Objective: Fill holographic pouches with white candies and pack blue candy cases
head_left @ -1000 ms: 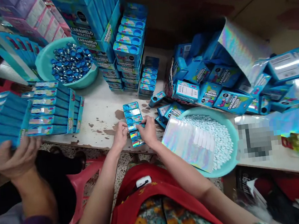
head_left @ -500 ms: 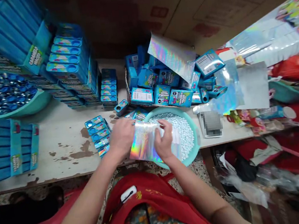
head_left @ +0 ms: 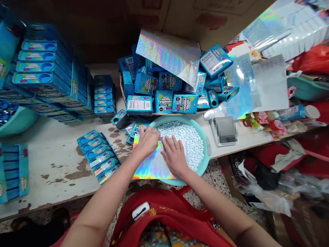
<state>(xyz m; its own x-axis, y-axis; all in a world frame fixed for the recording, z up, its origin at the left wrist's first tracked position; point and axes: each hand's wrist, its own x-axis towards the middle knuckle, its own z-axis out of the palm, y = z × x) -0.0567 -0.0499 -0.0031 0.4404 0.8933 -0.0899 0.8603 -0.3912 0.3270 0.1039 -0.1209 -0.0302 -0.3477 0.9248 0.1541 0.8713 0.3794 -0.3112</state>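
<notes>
A shiny rainbow holographic sheet (head_left: 153, 166) lies across the left part of a turquoise basin (head_left: 207, 144) filled with small white pellets (head_left: 195, 145). My left hand (head_left: 148, 142) is closed over the sheet's upper part, its fingertips pointing down; what they hold, if anything, is hidden. Flat on the sheet rests my right hand (head_left: 174, 156), fingers stretched out and slightly apart. Just behind the left hand lie a few loose blue packets (head_left: 136, 126). A row of small blue boxes (head_left: 98, 155) sits on the table left of the sheet.
An open carton heaped with blue candy boxes (head_left: 165, 101) stands behind the basin, another holographic sheet (head_left: 169, 57) on top. Blue box stacks (head_left: 48, 77) rise at the left. A scale-like device (head_left: 225, 131), partly blurred out, sits right of the basin. The table's front edge runs close by.
The sheet has come down flatter and extends further left under my hands. My right hand has gone from curled fingers to lying flat. The view has shifted slightly right.
</notes>
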